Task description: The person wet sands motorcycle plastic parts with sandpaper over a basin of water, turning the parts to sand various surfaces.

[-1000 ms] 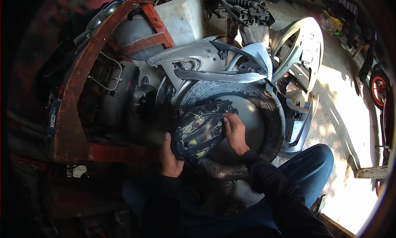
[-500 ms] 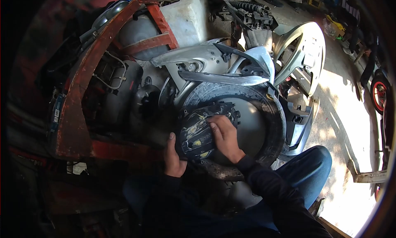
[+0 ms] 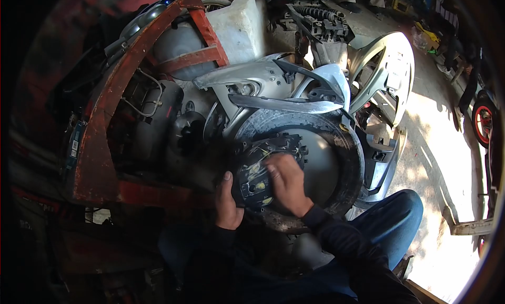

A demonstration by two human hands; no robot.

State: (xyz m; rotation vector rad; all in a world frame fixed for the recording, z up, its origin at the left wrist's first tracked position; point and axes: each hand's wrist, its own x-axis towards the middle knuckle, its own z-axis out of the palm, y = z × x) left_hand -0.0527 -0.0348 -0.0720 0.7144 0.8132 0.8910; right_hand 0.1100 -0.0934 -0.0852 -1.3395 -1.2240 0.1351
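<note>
A dark, scuffed vehicle part [image 3: 254, 187] with pale yellowish worn patches and small lugs along its far edge is held above a tyre. Its left side rests in my left hand [image 3: 228, 205], thumb upright along the near edge and the other fingers hidden behind it. On its upper surface lies my right hand [image 3: 289, 185], knuckles bent and fingers pressed together. Whatever is under those fingertips is hidden and slightly blurred. The worn tyre [image 3: 353, 164] lies flat beneath, around a greyish disc-like surface [image 3: 320, 170].
Silver body panels [image 3: 268, 77] lean beyond the tyre, with a pale curved panel [image 3: 397, 67] at their right. A rusty red metal frame [image 3: 97, 141] stands on the left around a dark cylinder [image 3: 158, 112]. My bent knee [image 3: 400, 220] is at right. People's legs show at the far top.
My right hand has shifted slightly down across the part's surface. The part and my left hand sit a little further right, and the part is tilted slightly differently.
</note>
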